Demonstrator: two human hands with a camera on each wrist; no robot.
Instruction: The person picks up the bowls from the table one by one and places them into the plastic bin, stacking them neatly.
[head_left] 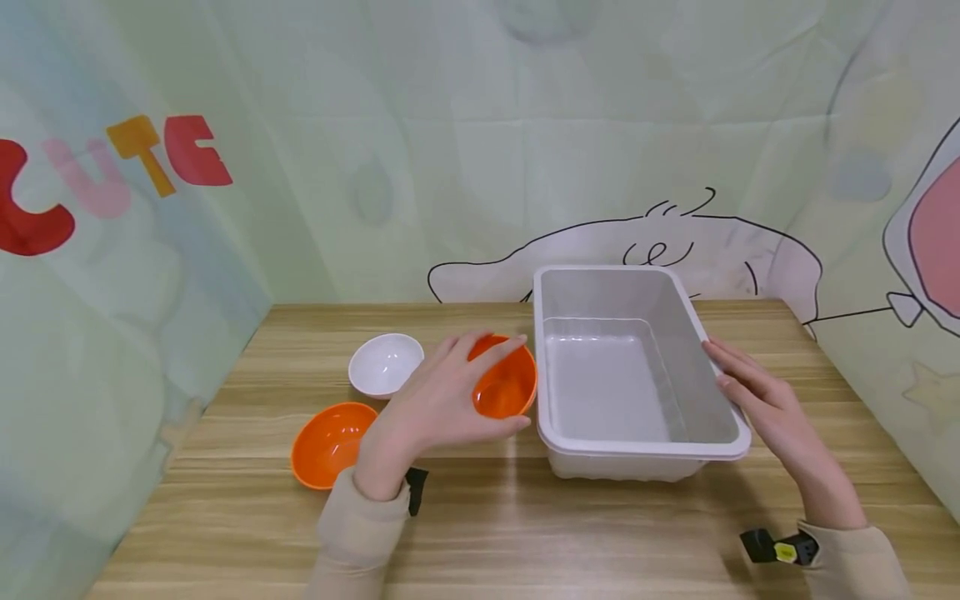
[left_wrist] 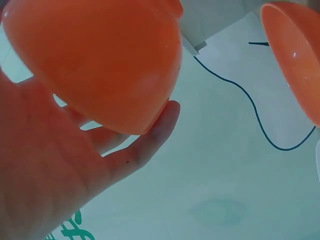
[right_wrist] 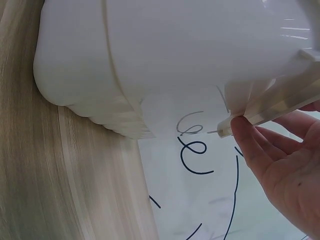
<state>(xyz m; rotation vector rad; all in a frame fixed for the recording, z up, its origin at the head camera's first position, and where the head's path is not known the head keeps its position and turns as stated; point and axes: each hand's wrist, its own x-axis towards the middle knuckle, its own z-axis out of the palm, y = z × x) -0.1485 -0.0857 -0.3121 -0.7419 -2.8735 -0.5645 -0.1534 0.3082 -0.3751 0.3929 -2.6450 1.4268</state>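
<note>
My left hand (head_left: 442, 396) holds an orange bowl (head_left: 504, 383) by its sides, thumb and fingers spread around it, right beside the bin's left wall. From the left wrist, the rounded underside of this bowl (left_wrist: 100, 60) shows close up against the fingers (left_wrist: 145, 145). A light grey rectangular plastic bin (head_left: 641, 450) sits on the table, with no items visible inside. On its right rim is my right hand (head_left: 772, 408); in the right wrist view the thumb (right_wrist: 242, 132) presses the rim's lip, other fingers behind it.
A second orange bowl (head_left: 326, 450) lies left of my left forearm, partly hidden by it. Behind it stands a white bowl (head_left: 384, 364). The wood-grain table (head_left: 570, 533) ends at a printed cloth backdrop (head_left: 390, 167) at the back and sides.
</note>
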